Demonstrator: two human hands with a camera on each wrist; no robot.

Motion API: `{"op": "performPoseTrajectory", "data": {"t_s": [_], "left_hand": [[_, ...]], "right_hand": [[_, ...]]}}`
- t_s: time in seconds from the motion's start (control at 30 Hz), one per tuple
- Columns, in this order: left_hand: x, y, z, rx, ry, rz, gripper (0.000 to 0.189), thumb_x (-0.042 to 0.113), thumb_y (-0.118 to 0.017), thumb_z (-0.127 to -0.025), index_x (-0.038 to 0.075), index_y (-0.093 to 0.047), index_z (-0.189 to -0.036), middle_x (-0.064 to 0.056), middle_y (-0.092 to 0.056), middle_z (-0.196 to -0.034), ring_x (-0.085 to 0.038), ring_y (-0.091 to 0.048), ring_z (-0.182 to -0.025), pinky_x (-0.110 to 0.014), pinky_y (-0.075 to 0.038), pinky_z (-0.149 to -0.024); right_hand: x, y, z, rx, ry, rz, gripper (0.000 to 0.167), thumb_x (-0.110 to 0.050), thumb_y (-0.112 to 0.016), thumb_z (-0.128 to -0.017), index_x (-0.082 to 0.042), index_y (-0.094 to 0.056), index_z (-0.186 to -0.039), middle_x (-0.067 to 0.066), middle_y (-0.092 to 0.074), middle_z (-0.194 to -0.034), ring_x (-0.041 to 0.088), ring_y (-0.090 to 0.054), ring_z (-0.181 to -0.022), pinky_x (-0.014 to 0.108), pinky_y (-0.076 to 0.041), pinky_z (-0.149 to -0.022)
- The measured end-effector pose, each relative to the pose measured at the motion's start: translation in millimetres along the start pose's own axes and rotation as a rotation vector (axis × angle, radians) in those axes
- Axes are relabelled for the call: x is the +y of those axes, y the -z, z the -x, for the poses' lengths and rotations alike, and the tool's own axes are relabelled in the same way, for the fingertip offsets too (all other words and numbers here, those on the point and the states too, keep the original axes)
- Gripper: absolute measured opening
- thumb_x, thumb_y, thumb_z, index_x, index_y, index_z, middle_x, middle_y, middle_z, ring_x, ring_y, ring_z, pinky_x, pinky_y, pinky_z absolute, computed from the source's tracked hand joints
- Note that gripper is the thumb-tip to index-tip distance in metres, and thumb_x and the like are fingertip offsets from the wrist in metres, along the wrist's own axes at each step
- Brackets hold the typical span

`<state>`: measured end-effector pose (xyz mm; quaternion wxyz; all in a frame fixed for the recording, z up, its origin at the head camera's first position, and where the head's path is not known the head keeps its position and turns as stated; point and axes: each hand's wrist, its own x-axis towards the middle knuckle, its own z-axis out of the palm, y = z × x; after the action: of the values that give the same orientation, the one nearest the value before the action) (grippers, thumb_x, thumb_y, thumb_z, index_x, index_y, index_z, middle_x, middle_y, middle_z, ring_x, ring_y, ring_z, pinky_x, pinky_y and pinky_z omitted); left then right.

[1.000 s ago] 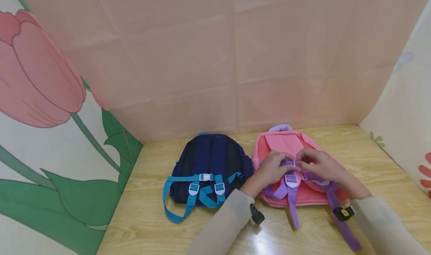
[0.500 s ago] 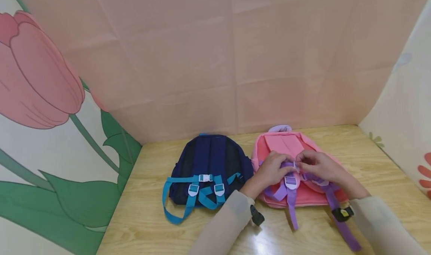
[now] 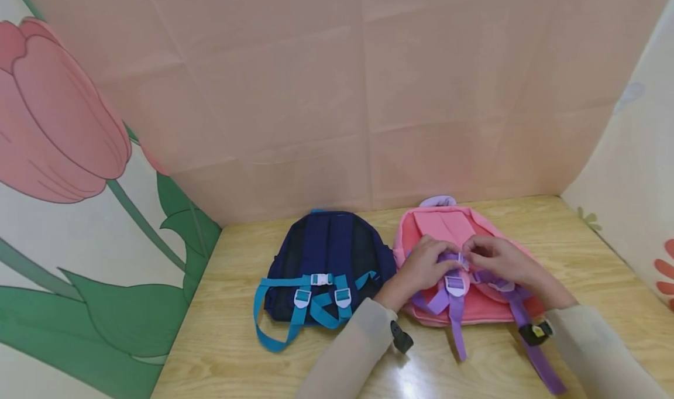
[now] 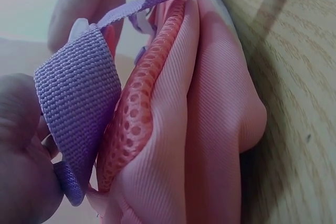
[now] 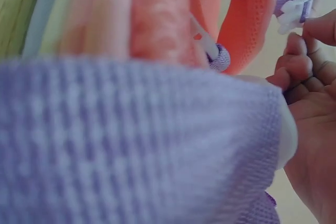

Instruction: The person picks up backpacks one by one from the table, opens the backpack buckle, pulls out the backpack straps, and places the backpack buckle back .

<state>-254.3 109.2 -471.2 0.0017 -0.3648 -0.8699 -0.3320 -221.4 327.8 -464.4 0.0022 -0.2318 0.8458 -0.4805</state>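
Note:
A pink backpack [image 3: 444,220] lies with its strap side up, its purple webbing straps loose over it. My left hand [image 3: 423,265] pinches a short purple strap [image 3: 450,257] between thumb and fingers, at the white buckle [image 5: 294,14] on its end. From the other side my right hand [image 3: 500,260] brings curled fingers and thumb to the same buckle and pinches it. Just below the hands hangs a white strap adjuster [image 3: 456,285]. In the left wrist view a wide purple strap [image 4: 79,87] hides part of the left hand; in the right wrist view purple webbing [image 5: 136,140] fills the foreground.
To the left lies a navy backpack [image 3: 329,235], touching the pink one, with teal straps and its white buckle [image 3: 322,279] fastened. Both rest on a wooden table [image 3: 226,352]. A pink-beige backdrop [image 3: 295,95] stands behind, with flower-printed panels at both sides.
Hardly anything differs: both hands stay at the buckle on the pink backpack, with only slight finger movement. The head view has shifted a little.

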Motion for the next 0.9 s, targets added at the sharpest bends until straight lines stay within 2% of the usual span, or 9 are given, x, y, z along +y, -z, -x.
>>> {"op": "performPoseTrajectory", "data": {"t_s": [0.27, 0.37, 0.47, 0.63, 0.73, 0.9], "left_hand": [[-2.7, 0.4, -0.5, 0.001, -0.020, -0.018, 0.026, 0.035, -0.069, -0.097, 0.026, -0.072, -0.122, 0.017, -0.069, -0.107, 0.000, -0.046, -0.097, -0.010, -0.036, -0.082], [-3.5, 0.2, -0.8, -0.003, -0.015, -0.014, 0.026, 0.035, -0.069, -0.097, 0.027, -0.072, -0.122, 0.018, -0.069, -0.108, 0.000, -0.046, -0.097, -0.011, -0.036, -0.082], [-3.9, 0.0, -0.4, -0.004, -0.005, -0.012, 0.025, 0.035, -0.068, -0.097, 0.028, -0.072, -0.121, 0.018, -0.069, -0.106, 0.000, -0.045, -0.096, -0.012, -0.036, -0.081], [-3.4, -0.3, 0.5, 0.008, 0.001, -0.021, 0.024, 0.036, -0.069, -0.097, 0.028, -0.072, -0.120, 0.019, -0.068, -0.102, 0.001, -0.045, -0.093, -0.012, -0.036, -0.080], [-2.9, -0.6, 0.6, 0.019, -0.011, -0.037, 0.024, 0.036, -0.069, -0.097, 0.027, -0.072, -0.120, 0.018, -0.067, -0.102, 0.000, -0.045, -0.094, -0.013, -0.036, -0.082], [-2.3, -2.2, 0.5, 0.021, -0.015, -0.073, 0.026, 0.036, -0.069, -0.097, 0.028, -0.071, -0.122, 0.018, -0.067, -0.104, 0.001, -0.046, -0.097, -0.014, -0.036, -0.085]], "right_hand": [[7.3, -6.4, -0.8, 0.056, 0.141, 0.030, 0.017, 0.014, -0.059, -0.093, -0.002, -0.062, -0.094, 0.000, -0.062, -0.081, 0.002, -0.057, -0.073, 0.019, -0.047, -0.061], [8.1, -7.6, -0.7, 0.088, 0.146, 0.063, 0.018, 0.015, -0.060, -0.091, -0.003, -0.063, -0.095, 0.000, -0.061, -0.078, 0.001, -0.055, -0.071, 0.019, -0.046, -0.059], [5.1, -7.3, 0.2, 0.114, 0.081, 0.132, 0.015, 0.008, -0.064, -0.093, -0.007, -0.065, -0.094, -0.002, -0.060, -0.077, 0.001, -0.053, -0.068, 0.021, -0.043, -0.057], [-7.6, -4.6, 1.6, 0.066, -0.085, 0.243, 0.006, -0.012, -0.064, -0.100, -0.013, -0.066, -0.094, -0.006, -0.059, -0.078, 0.003, -0.052, -0.069, 0.023, -0.042, -0.060], [-15.8, -2.6, 0.9, 0.016, -0.158, 0.261, 0.009, -0.018, -0.062, -0.101, -0.013, -0.065, -0.095, -0.004, -0.060, -0.080, 0.006, -0.053, -0.071, 0.025, -0.042, -0.063], [-22.5, -1.1, -1.7, -0.046, -0.230, 0.265, 0.015, -0.023, -0.060, -0.102, -0.011, -0.064, -0.094, 0.000, -0.059, -0.078, 0.013, -0.055, -0.069, 0.025, -0.042, -0.062]]}}
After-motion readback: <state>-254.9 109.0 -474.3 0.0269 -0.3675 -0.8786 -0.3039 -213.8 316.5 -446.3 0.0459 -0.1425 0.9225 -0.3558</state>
